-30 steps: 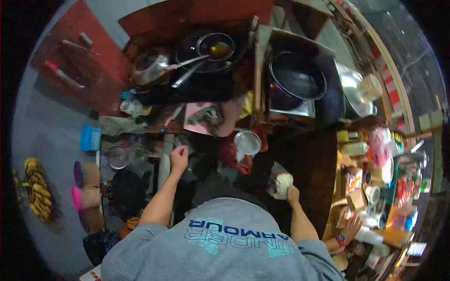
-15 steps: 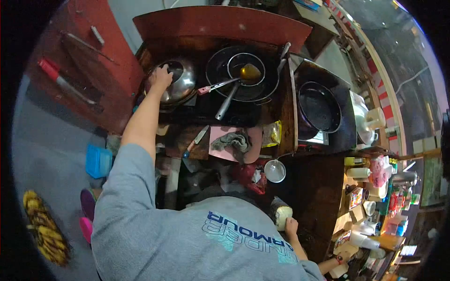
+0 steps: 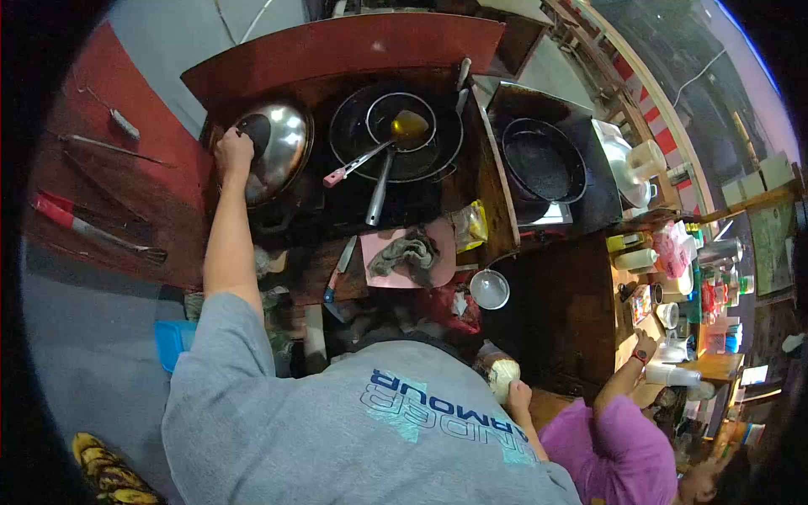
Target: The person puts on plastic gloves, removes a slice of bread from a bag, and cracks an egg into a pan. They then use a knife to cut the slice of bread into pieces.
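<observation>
My left hand (image 3: 234, 154) grips the dark handle of a shiny metal lid (image 3: 282, 147), which is tilted up over the left burner at the back left. Low on the right, beside the grey shirt, my right hand (image 3: 518, 399) holds a clear bag with pale contents (image 3: 502, 375). Right of the lid sits a black wok (image 3: 345, 126), with a strainer (image 3: 379, 189) and pink-tipped tongs (image 3: 358, 165) resting across it. A grey cloth (image 3: 408, 255) lies on a pink board (image 3: 443, 244), and a knife (image 3: 339, 269) is just left of it.
A black pan (image 3: 544, 164) stands on the right burner. A small strainer (image 3: 489, 289) is at the counter edge. Bottles and cups (image 3: 635, 259) crowd the right-hand shelf, where a person in purple (image 3: 627, 446) reaches in. Bananas (image 3: 114, 475) lie at lower left.
The lid has been raised and tilted by my left hand. The view has shifted, and the person in purple has come into sight at the lower right. My right hand still holds the bag.
</observation>
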`<action>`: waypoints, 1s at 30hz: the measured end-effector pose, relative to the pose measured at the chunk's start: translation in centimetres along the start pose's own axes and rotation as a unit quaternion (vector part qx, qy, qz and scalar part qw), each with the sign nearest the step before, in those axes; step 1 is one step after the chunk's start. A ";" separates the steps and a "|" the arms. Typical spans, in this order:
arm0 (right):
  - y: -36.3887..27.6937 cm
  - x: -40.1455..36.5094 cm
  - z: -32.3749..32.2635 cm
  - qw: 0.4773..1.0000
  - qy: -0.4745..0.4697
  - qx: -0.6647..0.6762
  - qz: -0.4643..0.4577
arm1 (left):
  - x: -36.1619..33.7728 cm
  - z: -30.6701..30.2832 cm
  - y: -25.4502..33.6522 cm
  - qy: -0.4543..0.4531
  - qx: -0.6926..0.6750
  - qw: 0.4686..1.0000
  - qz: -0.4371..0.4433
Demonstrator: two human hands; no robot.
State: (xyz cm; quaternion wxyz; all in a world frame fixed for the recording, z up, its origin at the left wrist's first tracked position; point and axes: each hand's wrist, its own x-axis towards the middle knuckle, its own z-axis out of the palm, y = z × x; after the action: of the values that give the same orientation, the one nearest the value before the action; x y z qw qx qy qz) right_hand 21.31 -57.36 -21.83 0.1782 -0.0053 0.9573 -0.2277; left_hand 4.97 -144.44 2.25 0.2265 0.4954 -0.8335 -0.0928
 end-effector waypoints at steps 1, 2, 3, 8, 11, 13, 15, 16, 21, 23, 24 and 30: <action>-0.3 -0.3 0.0 1.000 0.011 -0.010 -0.016 | 0.1 -0.7 1.0 0.000 -0.002 1.000 0.003; -0.5 -0.4 -0.1 1.000 0.013 -0.008 -0.013 | 0.1 -1.4 2.3 0.007 0.007 0.999 0.031; -0.7 -0.5 -0.3 1.000 0.014 0.014 0.015 | -0.1 -2.2 3.8 0.013 0.015 0.998 0.061; -2.1 -0.7 -1.6 0.997 0.018 0.014 0.077 | -1.9 -1.9 12.9 -0.056 -0.031 0.972 0.226; -2.9 -0.6 -2.1 0.997 0.025 0.029 0.072 | -4.4 0.7 18.5 -0.126 -0.037 0.950 0.284; -4.8 -0.4 -3.1 0.996 0.021 0.036 0.079 | -5.1 4.7 20.8 -0.139 -0.023 0.935 0.327; -5.6 -0.1 -3.5 0.999 0.026 0.015 0.032 | -6.8 5.6 23.1 -0.179 -0.006 0.926 0.333; -5.5 0.3 -3.3 0.999 0.029 0.016 0.033 | -7.4 6.1 24.1 -0.170 -0.014 0.927 0.335; -6.0 2.1 -1.4 0.999 0.006 0.041 0.016 | -8.9 9.0 26.4 -0.135 -0.019 0.928 0.347; -6.0 3.0 -0.1 0.999 -0.017 0.047 0.017 | -9.2 9.2 26.7 -0.142 -0.004 0.928 0.344; -6.2 2.5 0.0 0.999 -0.032 0.036 -0.002 | -9.7 8.4 26.2 -0.123 0.017 0.924 0.363; -6.0 4.7 0.3 0.996 -0.091 0.003 -0.018 | -19.9 -2.7 23.0 0.081 -0.291 0.779 0.549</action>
State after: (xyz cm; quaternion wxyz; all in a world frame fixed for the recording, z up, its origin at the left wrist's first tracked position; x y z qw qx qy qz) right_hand 16.55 -63.32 -21.07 0.2601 -0.0429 0.9361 -0.2328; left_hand -3.65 -115.65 7.67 0.4397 -0.1302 -0.8758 -0.1505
